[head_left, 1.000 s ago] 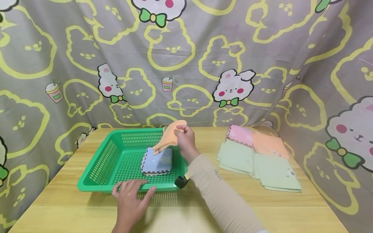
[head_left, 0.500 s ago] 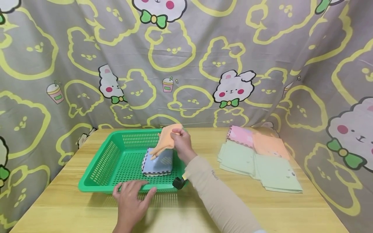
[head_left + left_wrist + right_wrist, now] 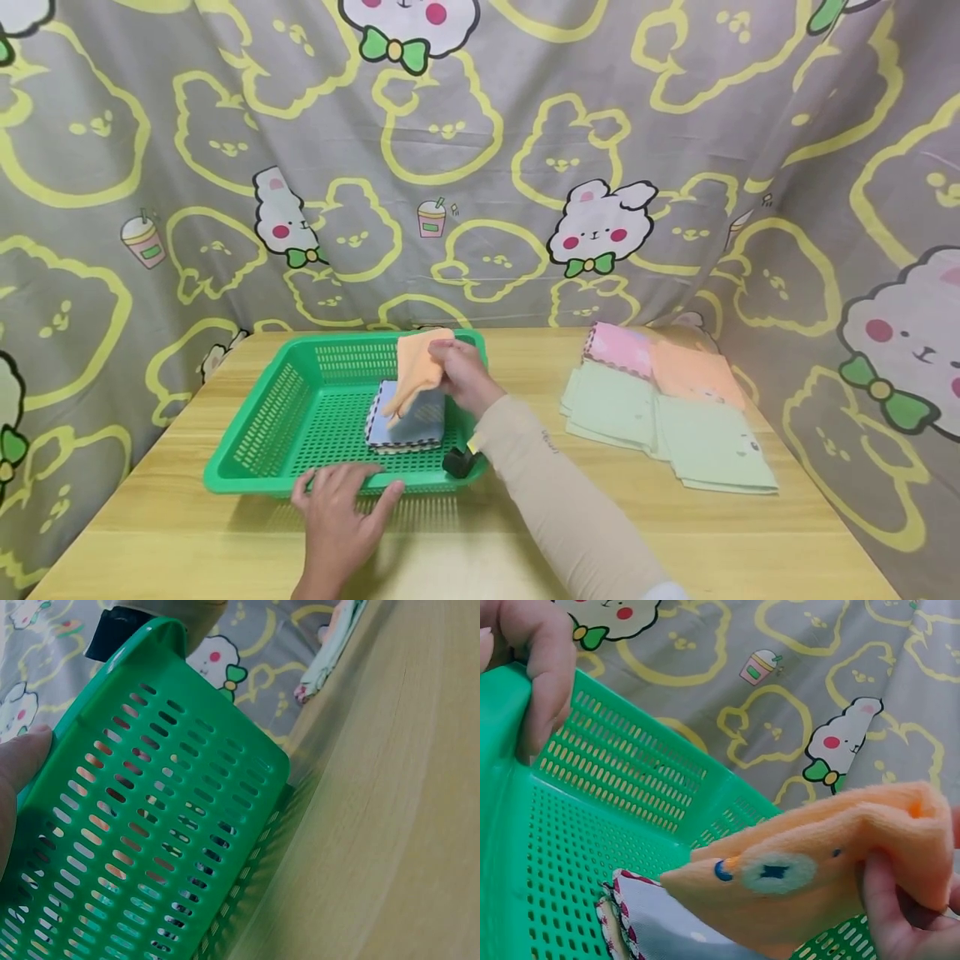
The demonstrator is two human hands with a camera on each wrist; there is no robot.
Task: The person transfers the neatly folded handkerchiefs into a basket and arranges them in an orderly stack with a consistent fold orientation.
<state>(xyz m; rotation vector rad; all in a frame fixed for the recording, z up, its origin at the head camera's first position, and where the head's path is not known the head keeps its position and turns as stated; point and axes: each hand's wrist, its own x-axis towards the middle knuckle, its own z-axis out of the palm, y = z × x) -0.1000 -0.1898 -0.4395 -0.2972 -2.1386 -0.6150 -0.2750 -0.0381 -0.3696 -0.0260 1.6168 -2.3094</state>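
Note:
My right hand (image 3: 468,375) pinches a folded orange towel (image 3: 420,362) by its upper right corner. The towel hangs over a folded blue towel (image 3: 420,429) with a checked edge, which lies inside a green plastic basket (image 3: 225,477). A sewn animal face shows on the orange towel (image 3: 780,874) in the right wrist view. At the basket's near rim, my left hand (image 3: 341,517) holds on with fingers curled over the edge and thumb outside. The left wrist view has that thumb against the perforated wall of the basket (image 3: 187,735).
To the right on the wooden table (image 3: 517,517) lie a folded pink towel (image 3: 618,346), another orange towel (image 3: 693,371) and pale green towels (image 3: 712,442). A grey patterned curtain (image 3: 480,150) hangs behind. A black wrist camera (image 3: 457,462) sits by the basket's right rim.
My right hand has moved left and down with the orange towel, which now overlaps more of the blue towel. The left hand stays at the basket rim.

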